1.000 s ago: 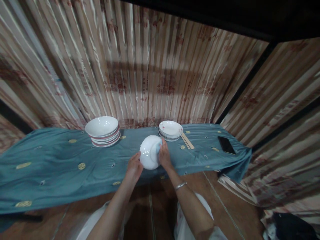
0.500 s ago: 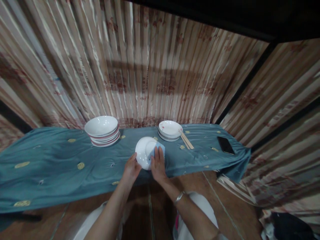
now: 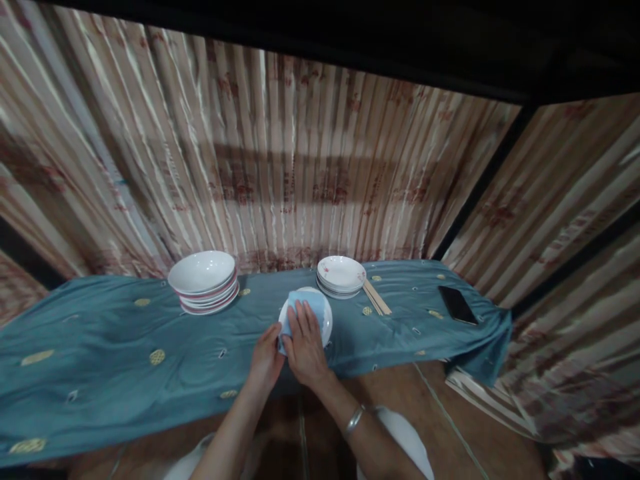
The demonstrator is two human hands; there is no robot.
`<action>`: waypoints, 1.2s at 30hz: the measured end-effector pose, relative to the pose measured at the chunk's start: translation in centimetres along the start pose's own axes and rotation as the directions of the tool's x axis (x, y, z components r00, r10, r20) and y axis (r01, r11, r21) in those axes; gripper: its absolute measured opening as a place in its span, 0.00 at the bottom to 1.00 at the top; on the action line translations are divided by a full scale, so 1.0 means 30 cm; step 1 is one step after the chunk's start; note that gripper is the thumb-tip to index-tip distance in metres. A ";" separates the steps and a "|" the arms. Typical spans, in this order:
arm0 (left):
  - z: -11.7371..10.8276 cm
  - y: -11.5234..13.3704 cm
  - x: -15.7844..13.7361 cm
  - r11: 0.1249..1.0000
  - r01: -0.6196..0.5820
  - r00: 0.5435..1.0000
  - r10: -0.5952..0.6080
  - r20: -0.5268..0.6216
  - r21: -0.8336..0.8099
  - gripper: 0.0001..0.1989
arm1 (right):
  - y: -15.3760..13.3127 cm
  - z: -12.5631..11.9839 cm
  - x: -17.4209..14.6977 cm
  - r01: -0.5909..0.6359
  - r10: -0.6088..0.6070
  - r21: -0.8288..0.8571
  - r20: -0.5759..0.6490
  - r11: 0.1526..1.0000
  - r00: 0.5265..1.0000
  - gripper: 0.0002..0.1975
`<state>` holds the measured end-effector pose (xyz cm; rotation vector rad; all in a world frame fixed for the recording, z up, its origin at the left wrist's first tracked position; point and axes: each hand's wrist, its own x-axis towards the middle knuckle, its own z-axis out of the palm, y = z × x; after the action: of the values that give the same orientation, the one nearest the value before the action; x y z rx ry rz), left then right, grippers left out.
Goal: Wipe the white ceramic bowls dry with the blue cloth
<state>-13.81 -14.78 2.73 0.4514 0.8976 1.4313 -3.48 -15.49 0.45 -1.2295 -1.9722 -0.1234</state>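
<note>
A white plate (image 3: 327,323) is held up at the front of the table. My left hand (image 3: 267,353) grips its left edge, the fingers partly hidden beneath. A light blue cloth (image 3: 311,301) lies spread over the plate's face. My right hand (image 3: 303,340) presses the cloth flat against it, fingers stretched out and close together. Behind the plate, to the right, stands a stack of small floral plates (image 3: 341,274). Beside that stack lie several wooden chopsticks (image 3: 377,298). Further left is a stack of white bowls and plates (image 3: 203,275) with red rims.
A teal cloth with yellow motifs covers the table (image 3: 115,347). A black phone (image 3: 457,305) rests near its right end. Patterned curtains (image 3: 300,173) hang close behind, and dark frame poles (image 3: 485,180) stand at the right.
My right hand has slid the cloth leftward, from the plate's right side across its middle. The plate now faces up more fully. The view has tipped slightly upward.
</note>
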 end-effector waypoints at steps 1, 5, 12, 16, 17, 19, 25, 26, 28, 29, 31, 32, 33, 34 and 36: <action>0.003 0.000 -0.002 1.000 -0.002 1.000 0.002 -0.002 0.006 0.04 | 0.003 -0.008 0.014 -0.001 0.001 -0.008 0.001 1.000 1.000 0.30; 0.014 -0.008 -0.009 1.000 -0.013 0.999 0.012 0.045 0.024 0.06 | 0.022 -0.043 0.058 -0.025 0.024 -0.038 -0.006 0.999 1.000 0.27; 0.040 -0.026 -0.013 0.997 -0.050 0.992 0.043 0.116 0.066 0.11 | 0.111 -0.094 0.091 -0.135 0.142 0.067 -0.107 0.989 0.984 0.24; 0.052 -0.014 -0.025 0.998 -0.031 0.995 0.026 0.097 0.053 0.14 | 0.184 -0.082 0.091 -0.246 0.283 0.208 -0.171 0.947 0.944 0.24; 0.053 -0.010 -0.027 0.999 -0.028 0.995 0.024 0.094 0.041 0.16 | 0.201 -0.075 0.089 -0.268 0.314 0.242 -0.178 0.932 0.933 0.24; 0.052 -0.006 -0.026 1.000 -0.018 0.995 0.016 0.095 0.023 0.17 | 0.232 -0.057 0.084 -0.300 0.363 0.301 -0.184 0.905 0.913 0.25; 0.028 -0.007 -0.003 1.000 -0.005 0.997 0.006 0.075 -0.017 0.11 | 0.294 0.014 0.050 -0.413 0.495 0.413 -0.108 0.811 0.862 0.29; 0.025 -0.007 -0.001 1.000 0.000 0.997 0.002 0.071 -0.027 0.11 | 0.299 0.028 0.041 -0.432 0.513 0.425 -0.092 0.795 0.854 0.30; 0.021 -0.006 -0.001 0.998 0.010 0.999 -0.008 0.049 -0.055 0.11 | 0.307 0.054 0.020 -0.465 0.544 0.439 -0.065 0.769 0.837 0.30; 0.020 -0.004 -0.001 0.998 0.014 0.999 -0.012 0.029 -0.069 0.10 | 0.309 0.066 0.009 -0.481 0.557 0.442 -0.053 0.757 0.829 0.30; 0.016 -0.002 -0.001 0.996 0.033 0.999 -0.033 0.003 -0.085 0.08 | 0.310 0.087 -0.013 -0.514 0.582 0.439 -0.027 0.737 0.812 0.31; 0.013 -0.001 -0.001 0.995 0.047 0.999 -0.047 -0.003 -0.089 0.06 | 0.310 0.095 -0.022 -0.527 0.592 0.435 -0.016 0.730 0.806 0.31; 0.009 0.000 0.000 0.994 0.060 0.998 -0.061 -0.013 -0.092 0.05 | 0.310 0.101 -0.030 -0.538 0.598 0.431 -0.005 0.725 0.801 0.31; 0.006 0.000 0.000 0.993 0.074 0.997 -0.077 -0.027 -0.094 0.03 | 0.309 0.105 -0.037 -0.545 0.601 0.426 0.003 0.722 0.799 0.32; 0.000 -0.002 0.001 0.990 0.103 0.992 -0.109 -0.065 -0.100 0.02 | 0.308 0.107 -0.046 -0.549 0.596 0.412 0.017 0.727 0.802 0.32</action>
<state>-13.77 -14.77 2.67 0.2781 0.8912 1.3932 2.33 -10.14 -5.49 -1.4519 -1.3362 0.4940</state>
